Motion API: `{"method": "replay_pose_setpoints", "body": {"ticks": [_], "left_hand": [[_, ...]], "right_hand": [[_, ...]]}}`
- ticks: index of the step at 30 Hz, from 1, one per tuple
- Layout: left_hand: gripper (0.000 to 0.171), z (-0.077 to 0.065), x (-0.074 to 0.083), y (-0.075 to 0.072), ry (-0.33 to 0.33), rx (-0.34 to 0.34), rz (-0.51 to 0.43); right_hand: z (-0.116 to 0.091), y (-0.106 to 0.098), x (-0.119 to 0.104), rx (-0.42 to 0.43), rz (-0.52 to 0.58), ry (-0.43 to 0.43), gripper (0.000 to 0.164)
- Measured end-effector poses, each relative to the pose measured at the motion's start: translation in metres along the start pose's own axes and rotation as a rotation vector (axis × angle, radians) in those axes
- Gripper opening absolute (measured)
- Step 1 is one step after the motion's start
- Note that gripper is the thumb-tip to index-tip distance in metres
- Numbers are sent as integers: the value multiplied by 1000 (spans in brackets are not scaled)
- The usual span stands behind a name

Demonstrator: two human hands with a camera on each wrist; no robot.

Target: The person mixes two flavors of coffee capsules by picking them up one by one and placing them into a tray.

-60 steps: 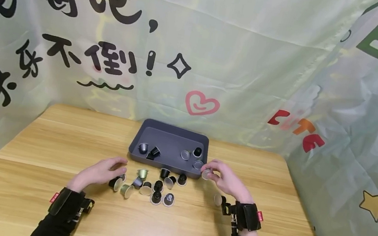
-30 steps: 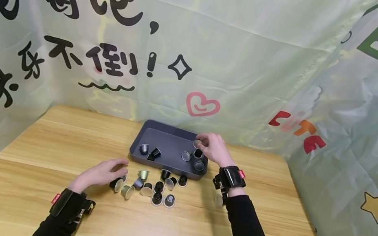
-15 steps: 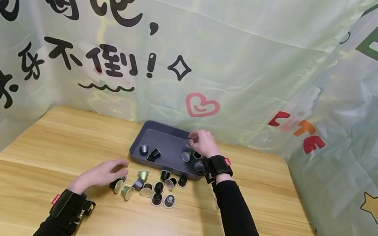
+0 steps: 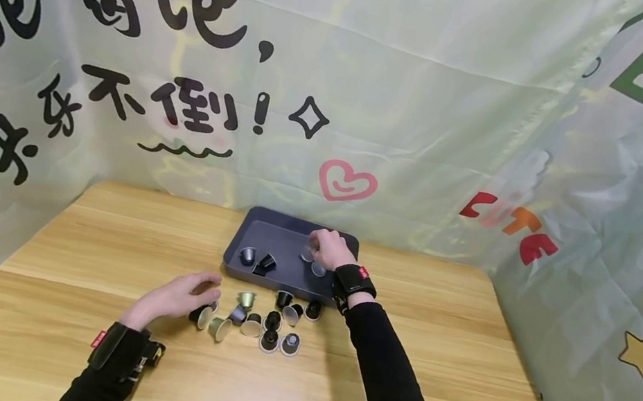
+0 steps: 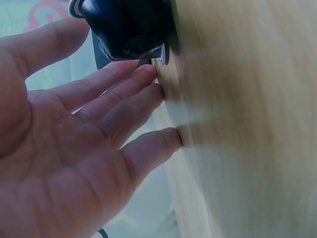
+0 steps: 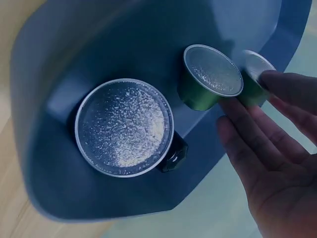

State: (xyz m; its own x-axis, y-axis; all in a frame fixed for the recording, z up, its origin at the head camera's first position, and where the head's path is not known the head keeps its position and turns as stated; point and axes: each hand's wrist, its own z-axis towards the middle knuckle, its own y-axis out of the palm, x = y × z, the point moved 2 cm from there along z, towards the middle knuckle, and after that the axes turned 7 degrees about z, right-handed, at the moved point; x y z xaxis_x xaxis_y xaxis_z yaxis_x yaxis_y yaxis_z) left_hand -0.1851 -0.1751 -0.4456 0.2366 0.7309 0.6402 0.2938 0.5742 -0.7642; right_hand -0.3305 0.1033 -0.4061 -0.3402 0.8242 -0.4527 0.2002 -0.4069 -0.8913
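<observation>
My right hand [image 4: 331,250] is over the right half of the dark grey tray [image 4: 283,222], pinching a green coffee capsule [image 6: 256,67] by its rim between thumb and fingers. Just beside it, a second green capsule [image 6: 210,74] lies with its foil lid up. A larger-looking capsule with a speckled silver lid [image 6: 124,129] is nearer the camera. On the table, my left hand [image 4: 176,298] rests with relaxed, spread fingers, fingertips at the wood. A black capsule [image 5: 129,29] stands by its thumb and fingertips, ungripped.
Several capsules, black, pale green and grey, are scattered in front of the tray, among them a pale green one [image 4: 219,329] and a black one [image 4: 270,341]. A dark capsule [image 4: 247,256] sits in the tray's left part. A printed cloth [image 4: 432,141] hangs behind the table.
With the capsule, my right hand has gone from the tray's front right corner to its back right, then leftward over the tray. My left hand has stayed in place.
</observation>
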Motion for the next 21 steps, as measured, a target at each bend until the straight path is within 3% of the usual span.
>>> {"method": "replay_pose_setpoints", "body": {"ticks": [4, 11, 21], "left_hand": [[51, 0, 0, 0, 17, -3, -2], [51, 1, -2, -1, 16, 7, 21], [51, 1, -1, 0, 18, 12, 26]], "right_hand": [[-6, -2, 2, 44, 50, -4, 36], [-27, -14, 3, 252, 211, -136, 30], [-73, -13, 4, 351, 430, -169, 25]]}}
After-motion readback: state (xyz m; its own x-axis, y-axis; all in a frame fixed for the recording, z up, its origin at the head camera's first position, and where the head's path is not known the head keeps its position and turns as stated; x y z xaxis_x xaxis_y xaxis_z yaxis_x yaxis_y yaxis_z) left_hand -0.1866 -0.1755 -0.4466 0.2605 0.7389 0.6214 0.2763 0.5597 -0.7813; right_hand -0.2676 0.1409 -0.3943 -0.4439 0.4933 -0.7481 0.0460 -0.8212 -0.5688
